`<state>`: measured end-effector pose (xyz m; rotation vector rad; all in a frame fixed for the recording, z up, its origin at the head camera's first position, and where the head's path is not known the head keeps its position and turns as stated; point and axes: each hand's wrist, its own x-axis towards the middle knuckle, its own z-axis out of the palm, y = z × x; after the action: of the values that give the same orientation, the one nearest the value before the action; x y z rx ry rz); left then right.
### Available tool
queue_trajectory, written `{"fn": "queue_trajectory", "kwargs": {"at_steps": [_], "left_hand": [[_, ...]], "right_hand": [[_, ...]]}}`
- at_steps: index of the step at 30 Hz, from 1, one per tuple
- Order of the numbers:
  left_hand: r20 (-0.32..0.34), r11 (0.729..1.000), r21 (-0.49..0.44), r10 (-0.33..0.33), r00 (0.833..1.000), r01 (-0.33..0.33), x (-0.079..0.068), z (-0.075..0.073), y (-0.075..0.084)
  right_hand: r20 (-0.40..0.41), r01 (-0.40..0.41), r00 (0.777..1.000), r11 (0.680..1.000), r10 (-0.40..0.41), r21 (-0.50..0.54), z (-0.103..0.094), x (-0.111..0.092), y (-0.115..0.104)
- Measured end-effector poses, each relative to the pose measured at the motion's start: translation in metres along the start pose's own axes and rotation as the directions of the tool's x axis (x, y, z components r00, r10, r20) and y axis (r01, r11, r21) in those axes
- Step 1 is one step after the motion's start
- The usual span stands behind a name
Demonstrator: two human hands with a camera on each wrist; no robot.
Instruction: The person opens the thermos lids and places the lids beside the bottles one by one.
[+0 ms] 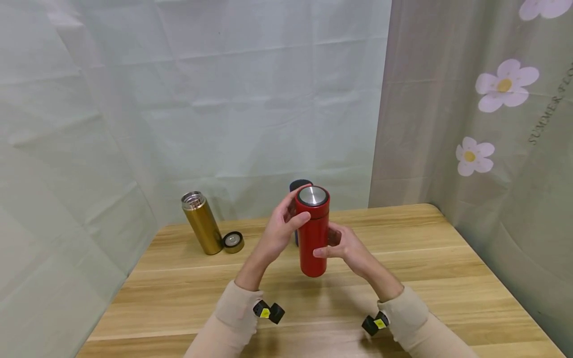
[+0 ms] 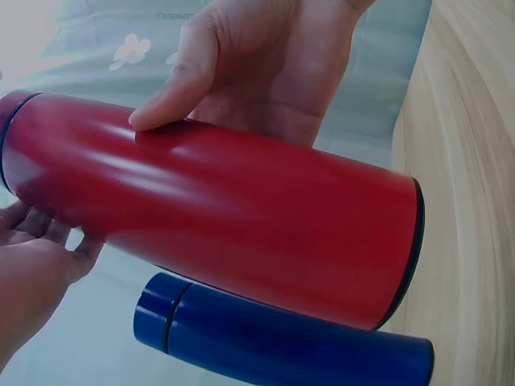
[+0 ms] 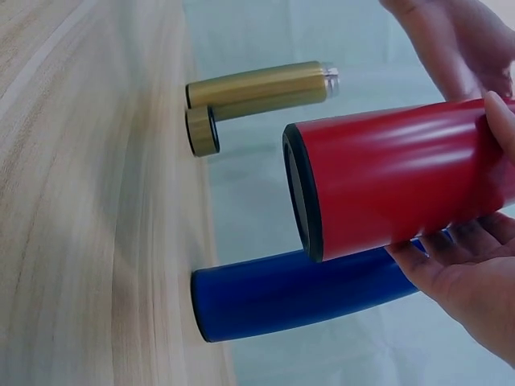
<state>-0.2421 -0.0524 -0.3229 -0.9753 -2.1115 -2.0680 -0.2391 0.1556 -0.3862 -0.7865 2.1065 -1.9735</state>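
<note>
A red thermos (image 1: 313, 233) with a steel-topped lid (image 1: 313, 196) is held upright in both hands, its base raised off the wooden table in the right wrist view. My left hand (image 1: 283, 226) grips it from the left at the lid, thumb across the front near the seam. Lower down, my right hand (image 1: 346, 247) wraps the body from the right, thumb on the front. Behind the red thermos stands a blue thermos (image 3: 298, 293), mostly hidden in the head view; its lid (image 2: 157, 310) is on.
At the left of the table (image 1: 179, 298) a gold thermos (image 1: 205, 226) stands without its lid, its steel mouth exposed. Its gold lid (image 1: 233, 242) lies beside its base. Pale curtains (image 1: 268, 99) hang behind the table and along both sides.
</note>
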Motion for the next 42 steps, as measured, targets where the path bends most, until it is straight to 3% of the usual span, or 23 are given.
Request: {"fn": "queue_trajectory", "kwargs": {"at_steps": [5,12,25,35,42], "left_hand": [[-0.032,1.0,-0.019,-0.017,0.999,0.016,0.0005,0.0016,-0.0007],[-0.101,0.997,-0.076,0.009,0.995,-0.017,0.0005,0.0085,0.0003],[0.001,0.999,-0.019,0.029,1.0,-0.029,0.0025,0.002,0.0001],[-0.098,0.994,-0.1,0.038,0.994,-0.048,0.0033,0.0086,0.002],[-0.064,0.998,-0.056,0.038,0.997,-0.042,0.0034,0.0069,0.0004]], "right_hand": [[0.004,0.006,1.0,1.0,-0.006,-0.004,-0.0012,-0.0011,0.0002],[-0.001,-0.006,1.0,1.0,0.006,-0.01,-0.0019,-0.0013,-0.0006],[0.003,-0.004,1.0,1.0,0.004,-0.006,-0.0009,-0.0013,-0.0016],[-0.002,-0.008,1.0,1.0,0.008,-0.002,-0.0017,-0.0015,-0.0021],[0.003,-0.003,1.0,1.0,0.003,0.004,-0.0021,-0.002,-0.0024]]}}
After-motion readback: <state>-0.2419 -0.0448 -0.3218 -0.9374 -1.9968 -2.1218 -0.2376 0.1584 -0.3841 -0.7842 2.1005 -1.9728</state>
